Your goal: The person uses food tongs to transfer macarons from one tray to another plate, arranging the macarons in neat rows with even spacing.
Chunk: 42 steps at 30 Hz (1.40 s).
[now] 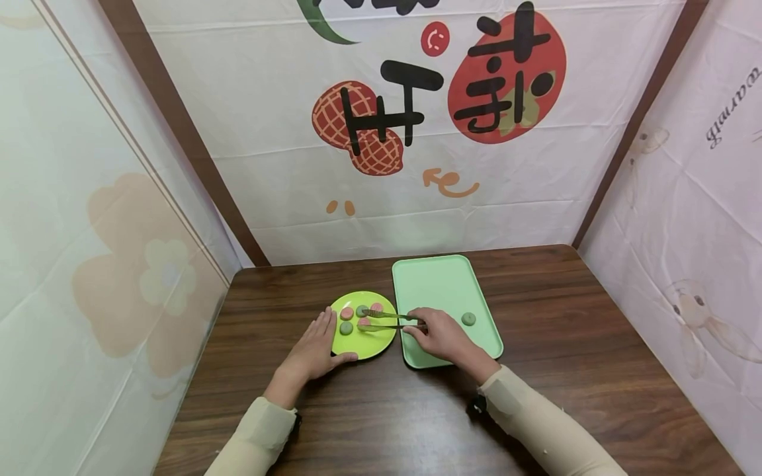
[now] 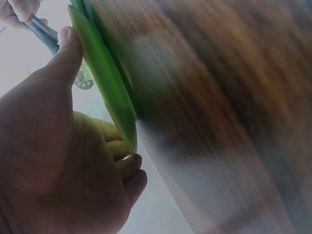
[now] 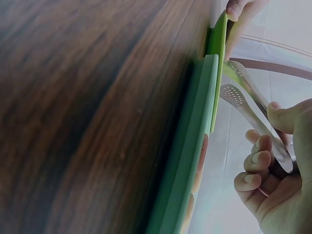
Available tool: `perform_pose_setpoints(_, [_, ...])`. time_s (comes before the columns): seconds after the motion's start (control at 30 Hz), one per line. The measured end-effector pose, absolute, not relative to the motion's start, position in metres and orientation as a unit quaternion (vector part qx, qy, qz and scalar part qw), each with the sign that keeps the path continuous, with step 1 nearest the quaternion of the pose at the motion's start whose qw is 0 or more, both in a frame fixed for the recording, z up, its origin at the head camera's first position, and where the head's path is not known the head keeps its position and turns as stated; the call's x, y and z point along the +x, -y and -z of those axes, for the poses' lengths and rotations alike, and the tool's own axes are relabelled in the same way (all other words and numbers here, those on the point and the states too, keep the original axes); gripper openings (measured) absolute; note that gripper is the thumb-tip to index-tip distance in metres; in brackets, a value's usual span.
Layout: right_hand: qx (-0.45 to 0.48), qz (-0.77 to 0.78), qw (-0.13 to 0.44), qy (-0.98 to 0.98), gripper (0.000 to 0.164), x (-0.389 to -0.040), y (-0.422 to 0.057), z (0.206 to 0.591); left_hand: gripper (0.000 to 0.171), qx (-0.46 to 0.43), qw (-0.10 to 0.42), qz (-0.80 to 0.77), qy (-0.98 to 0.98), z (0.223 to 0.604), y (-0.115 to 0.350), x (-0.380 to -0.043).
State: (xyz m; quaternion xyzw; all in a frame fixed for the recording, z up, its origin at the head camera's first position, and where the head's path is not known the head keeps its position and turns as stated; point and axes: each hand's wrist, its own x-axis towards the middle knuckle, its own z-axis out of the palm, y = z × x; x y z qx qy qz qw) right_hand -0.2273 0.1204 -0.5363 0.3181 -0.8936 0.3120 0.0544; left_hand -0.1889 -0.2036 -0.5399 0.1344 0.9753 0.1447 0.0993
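My left hand point(image 1: 314, 346) rests at the left rim of a yellow-green plate point(image 1: 381, 344), fingers stretched along the edge and thumb at the near rim. On the plate sit several small round macarons, among them a pink macaron point(image 1: 347, 313) and a green macaron point(image 1: 346, 328). My right hand point(image 1: 442, 335) holds metal tongs point(image 1: 389, 315) above the plate, their perforated tips point(image 3: 231, 93) spread apart. Another pink macaron point(image 1: 365, 322) lies between the tips in the head view; whether they touch it I cannot tell. One green macaron point(image 1: 468, 319) lies on the mint-green tray point(image 1: 434, 281).
The tray stands right beside the plate on a dark wood-grain table point(image 1: 559, 317). Printed white cloth point(image 1: 268, 192) hangs behind the table and at both sides. My right forearm point(image 1: 536, 410) reaches in over the near right part of the table.
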Motion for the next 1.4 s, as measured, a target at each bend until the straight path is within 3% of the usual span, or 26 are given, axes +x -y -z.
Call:
perform_pose_setpoints(0.9, [0.288,-0.379,0.061,0.877,0.023,-0.212,-0.148,0.528,0.115,0.130,0.096,-0.147,-0.976,0.540,0.203,-0.187])
perform_pose_setpoints(1.4, [0.278,-0.350,0.110,0.888,0.024,-0.203,-0.172,0.527,0.114,0.127,0.099,-0.152,-0.975,0.540,0.203,-0.187])
